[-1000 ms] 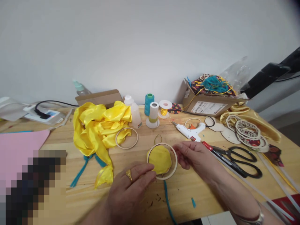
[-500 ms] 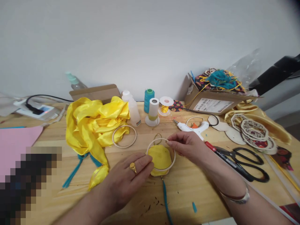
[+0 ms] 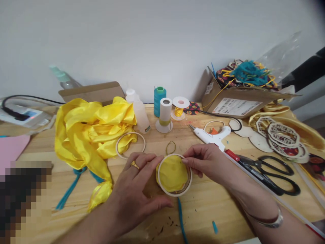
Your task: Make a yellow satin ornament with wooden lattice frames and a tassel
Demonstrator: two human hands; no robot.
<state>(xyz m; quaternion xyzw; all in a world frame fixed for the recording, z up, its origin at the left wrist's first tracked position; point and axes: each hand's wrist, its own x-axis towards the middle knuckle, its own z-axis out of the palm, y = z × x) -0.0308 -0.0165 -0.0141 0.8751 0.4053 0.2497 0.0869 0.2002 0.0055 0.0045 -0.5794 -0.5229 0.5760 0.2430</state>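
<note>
My right hand (image 3: 203,162) pinches a thin pale ring (image 3: 175,195) at its upper right edge, thumb and fingers closed on the rim. The ring lies over a round yellow fabric-covered piece (image 3: 172,174), nearly lined up with its outline. From that piece a teal cord (image 3: 180,217) trails toward the table's front edge, and a small loop of cord (image 3: 170,147) sticks out behind. Beside the left rim is my left hand (image 3: 137,183), a gold ring on one finger. Its thumb and fingers are spread apart around that side, fingertips close to the yellow piece.
Shiny yellow fabric (image 3: 93,122) is heaped at left, with a second pale ring (image 3: 130,157) at its edge. Thread spools (image 3: 159,103) and a bottle (image 3: 139,113) stand behind. To the right are a white glue gun (image 3: 212,137), black-handled scissors (image 3: 276,166), a marker (image 3: 254,176) and a filled cardboard box (image 3: 233,103).
The pale ring has come down toward me over the yellow piece. My left hand has spread its thumb away from its fingers. The whole view has shifted slightly.
</note>
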